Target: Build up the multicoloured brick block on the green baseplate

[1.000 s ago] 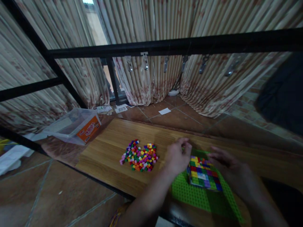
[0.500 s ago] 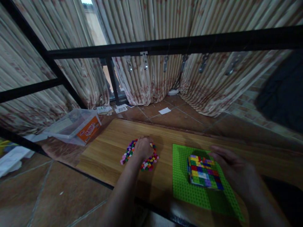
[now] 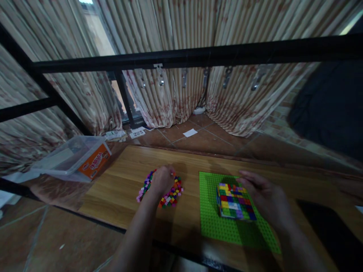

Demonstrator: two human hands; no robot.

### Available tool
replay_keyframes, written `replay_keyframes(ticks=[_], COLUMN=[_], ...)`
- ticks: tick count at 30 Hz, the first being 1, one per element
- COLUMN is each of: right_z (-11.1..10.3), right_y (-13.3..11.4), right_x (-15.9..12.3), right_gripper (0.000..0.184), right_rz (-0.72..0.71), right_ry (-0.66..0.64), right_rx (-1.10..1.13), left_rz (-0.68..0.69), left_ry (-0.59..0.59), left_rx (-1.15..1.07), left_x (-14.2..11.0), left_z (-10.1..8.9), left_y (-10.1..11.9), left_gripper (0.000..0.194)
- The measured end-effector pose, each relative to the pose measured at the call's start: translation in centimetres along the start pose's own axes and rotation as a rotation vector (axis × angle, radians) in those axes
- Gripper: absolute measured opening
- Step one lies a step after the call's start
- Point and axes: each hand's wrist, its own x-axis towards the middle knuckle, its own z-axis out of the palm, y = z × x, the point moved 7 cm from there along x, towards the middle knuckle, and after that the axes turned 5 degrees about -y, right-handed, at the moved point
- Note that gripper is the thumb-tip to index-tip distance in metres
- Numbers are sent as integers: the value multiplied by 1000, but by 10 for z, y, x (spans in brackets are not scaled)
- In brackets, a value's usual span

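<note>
My left hand (image 3: 162, 181) is over a pile of small coloured toy bricks (image 3: 171, 197), its fingers curled down among them. Whatever is between those fingertips is hidden by the hand. A green studded baseplate (image 3: 209, 221) lies to the right on the table. On it stands a low rectangular block of multicoloured bricks (image 3: 234, 202), built in several colours. At the block's far right corner is my right hand (image 3: 265, 194), thumb and fingers drawn together; I cannot make out what they pinch, if anything.
The wooden table (image 3: 113, 192) carries a black flat object (image 3: 326, 226) at right. A clear plastic box (image 3: 73, 160) with an orange label sits beyond the left end. A black metal bar (image 3: 181, 56) with hanging clips runs across, before the curtains (image 3: 176, 98).
My left hand has moved from beside the brick block leftwards to the loose pile, with its fingers now among the bricks. The right hand stays by the block. The view has shifted slightly right.
</note>
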Motion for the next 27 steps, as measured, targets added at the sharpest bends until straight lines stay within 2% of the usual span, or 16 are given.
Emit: replay_keyframes(ticks=[2, 5, 8, 11, 14, 18, 23, 25, 27], right_z=[1, 6, 18, 27, 31, 30, 27, 20, 7], right_y=[-9, -31, -53, -64, -65, -60, -53, -46, -35], right_x=[-2, -7, -11, -15, -17, -18, -18, -16, -13], right_gripper=[31, 28, 25, 26, 21, 15, 15, 15, 15], right_rz=[-17, -73, -90, -79, -54, -14, 40, 73, 114], right_ry=[14, -5, -92, -163, -202, -222, -265, -230, -137], right_rx=[36, 104, 232, 354, 416, 481, 624, 684, 694], left_rz=[68, 216, 350, 431, 472, 486, 500, 504, 480], left_ry=[46, 101, 16, -94, -118, -128, -195, -201, -158], left_rx=[-108, -479, -863, -1078, -1147, -1154, -1197, -1192, -1165], left_x=[-2, -9, -22, -34, -41, -42, -44, -44, -41], left_z=[-4, -4, 8, 21, 26, 30, 31, 30, 28], left_y=[8, 34, 72, 106, 123, 129, 137, 140, 137], left_gripper=[21, 18, 22, 27, 29, 29, 26, 26, 26])
